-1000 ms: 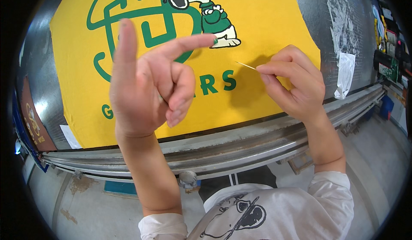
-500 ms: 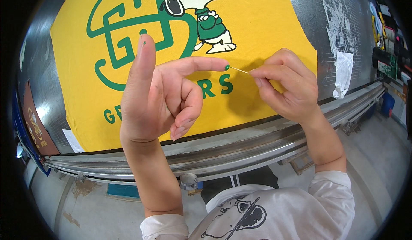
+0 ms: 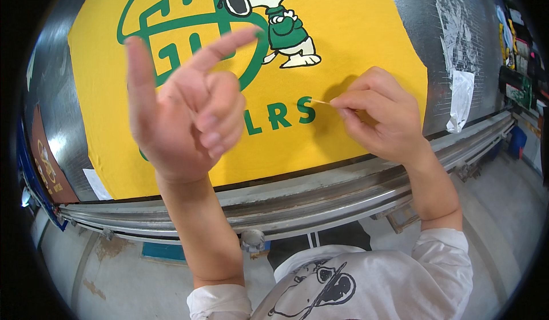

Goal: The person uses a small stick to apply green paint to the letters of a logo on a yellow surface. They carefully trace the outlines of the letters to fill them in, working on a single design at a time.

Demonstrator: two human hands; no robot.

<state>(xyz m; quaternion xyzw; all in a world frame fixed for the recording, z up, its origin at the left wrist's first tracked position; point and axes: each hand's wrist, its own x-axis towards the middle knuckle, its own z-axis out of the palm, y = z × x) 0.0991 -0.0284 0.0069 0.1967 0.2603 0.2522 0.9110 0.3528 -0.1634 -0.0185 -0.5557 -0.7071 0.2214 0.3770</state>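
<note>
A yellow fabric panel (image 3: 377, 40) printed with a green emblem, a white cartoon dog and green lettering lies on a metal worktop (image 3: 469, 28). My left hand (image 3: 183, 108) hovers palm up over the print's left half, index finger and thumb stretched out, the other fingers loosely curled. It is slightly blurred, with a green spot on the index fingertip. My right hand (image 3: 380, 114) pinches a thin pale stick (image 3: 323, 101) between thumb and index finger over the panel. The stick points left, apart from the left hand.
A metal rail (image 3: 297, 205) runs along the front edge. A brown printed piece (image 3: 51, 171) lies at far left, with a white scrap (image 3: 97, 183) near it. A crumpled white sheet (image 3: 460, 102) lies right of the panel, and assorted dark items (image 3: 514, 85) crowd the far right.
Half a second ago my left index fingertip met the stick's tip; since then the left hand has moved up and leftward, away from it. My right hand has barely moved.
</note>
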